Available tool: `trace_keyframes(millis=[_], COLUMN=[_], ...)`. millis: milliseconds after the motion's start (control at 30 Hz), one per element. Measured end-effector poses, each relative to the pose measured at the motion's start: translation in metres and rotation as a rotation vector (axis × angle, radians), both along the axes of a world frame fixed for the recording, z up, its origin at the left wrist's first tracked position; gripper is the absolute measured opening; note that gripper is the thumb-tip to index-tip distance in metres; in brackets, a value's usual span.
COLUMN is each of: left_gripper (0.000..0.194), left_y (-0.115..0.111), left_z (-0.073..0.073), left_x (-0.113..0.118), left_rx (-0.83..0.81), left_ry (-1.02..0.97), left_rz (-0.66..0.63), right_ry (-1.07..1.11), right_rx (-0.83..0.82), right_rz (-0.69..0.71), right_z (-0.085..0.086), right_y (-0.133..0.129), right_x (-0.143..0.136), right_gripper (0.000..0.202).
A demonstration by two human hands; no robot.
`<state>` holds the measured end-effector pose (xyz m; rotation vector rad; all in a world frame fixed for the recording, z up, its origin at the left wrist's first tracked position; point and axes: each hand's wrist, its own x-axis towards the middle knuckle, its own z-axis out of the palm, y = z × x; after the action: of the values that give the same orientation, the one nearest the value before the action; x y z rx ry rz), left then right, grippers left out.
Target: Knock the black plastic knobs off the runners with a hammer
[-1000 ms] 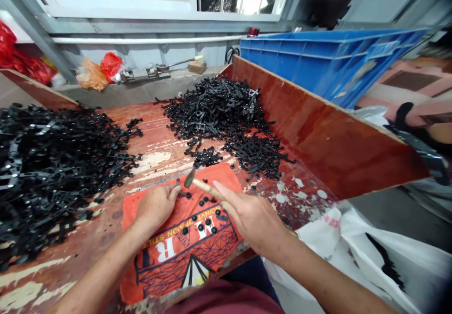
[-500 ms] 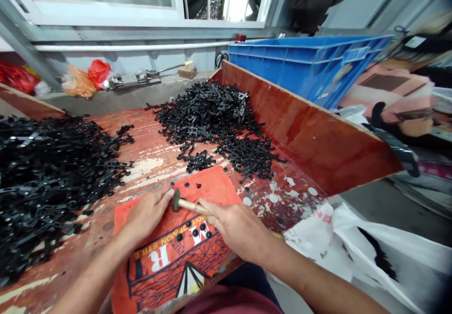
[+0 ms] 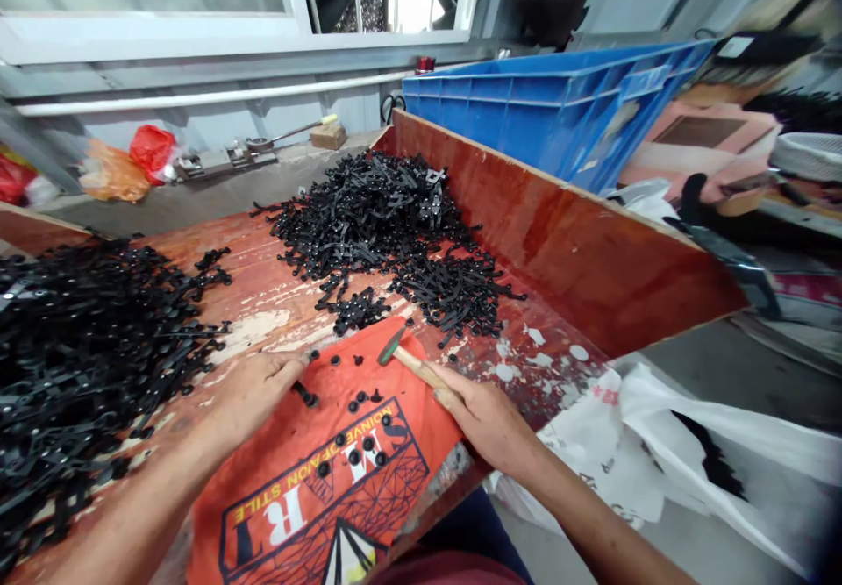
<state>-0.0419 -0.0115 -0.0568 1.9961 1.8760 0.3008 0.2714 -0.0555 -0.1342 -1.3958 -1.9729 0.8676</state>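
A small hammer [image 3: 416, 364] with a green head and wooden handle is in my right hand [image 3: 483, 410], its head raised over the upper right of an orange printed cloth [image 3: 263, 445]. At the cloth's upper left edge, my left hand [image 3: 267, 383] has its fingers pinched together on a black strip [image 3: 304, 394] with a round end. Several small black round pieces [image 3: 355, 458] lie scattered on the cloth between my hands.
Heaps of black linked strips lie at the left [image 3: 85, 331] and the back middle [image 3: 374, 217] of the red wooden table [image 3: 256, 291]. A raised board [image 3: 559, 217] edges its right side, with a blue crate [image 3: 500, 116] behind. White bags [image 3: 592, 445] lie at right.
The hammer in my right hand has moved right, away from my left hand, and its head has turned. A black strip now shows beneath my left fingers. The view has shifted slightly.
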Motion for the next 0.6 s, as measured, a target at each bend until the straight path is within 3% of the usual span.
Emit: trace_keyframes(millis=[233,467,600], left_gripper=[0.048,0.051,0.047], left_y=[0.011,0.012,0.013], left_z=[-0.024,-0.026,-0.026], left_x=[0.006,0.008,0.009], left_rx=[0.001,-0.032,-0.020], left_ry=[0.006,0.155,0.119], left_rz=[-0.027,-0.065,-0.057], right_ry=[-0.083,-0.064,-0.092], right_rx=[-0.027,-0.014,0.024], right_rz=[-0.017,-0.035,-0.005], right_z=[-0.001,-0.011,-0.003], right_y=[0.002,0.003,0.004], right_x=[0.000,0.001,0.001], right_gripper=[0.045,0.043,0.045])
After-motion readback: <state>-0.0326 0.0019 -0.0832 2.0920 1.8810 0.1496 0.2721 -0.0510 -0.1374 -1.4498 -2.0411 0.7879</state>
